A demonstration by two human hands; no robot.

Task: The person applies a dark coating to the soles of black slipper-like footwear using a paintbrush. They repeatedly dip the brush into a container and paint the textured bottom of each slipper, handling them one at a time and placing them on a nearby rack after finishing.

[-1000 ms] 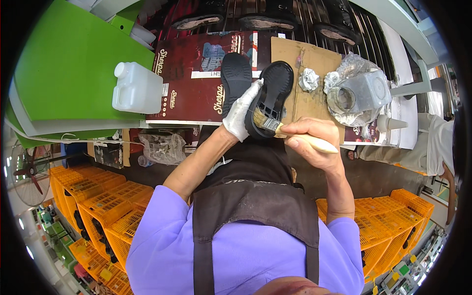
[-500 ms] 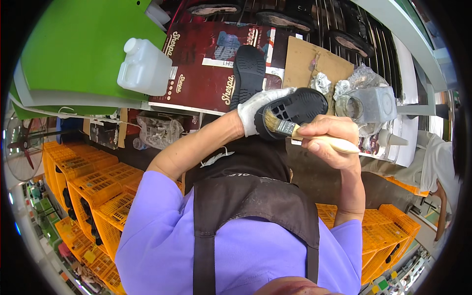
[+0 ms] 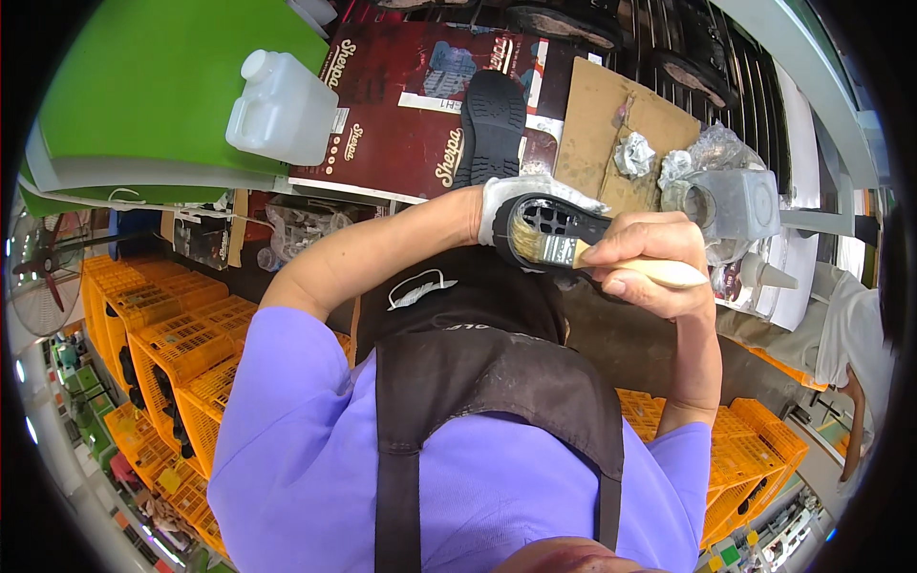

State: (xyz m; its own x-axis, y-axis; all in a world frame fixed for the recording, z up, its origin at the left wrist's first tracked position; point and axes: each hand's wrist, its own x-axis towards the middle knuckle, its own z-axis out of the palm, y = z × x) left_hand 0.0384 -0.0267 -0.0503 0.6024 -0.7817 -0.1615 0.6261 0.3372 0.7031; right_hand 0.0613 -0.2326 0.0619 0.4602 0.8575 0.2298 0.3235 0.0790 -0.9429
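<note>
In the head view, the white-gloved left hand (image 3: pixel 513 187) grasps a black, cup-shaped rubber shoe sole (image 3: pixel 580 222) just off the near edge of the bench, its gridded hollow turned up, apparently to give the bristles access. The bare right hand (image 3: pixel 661 250) grips a flat brush with a pale wooden handle (image 3: pixel 562 250), bristles at the sole's left end; the far end lies partly behind that hand, so its full hold cannot be confirmed. A second black, ridged sole (image 3: pixel 495 119) rests on dark red printed cardboard (image 3: pixel 392 153), within reach.
</note>
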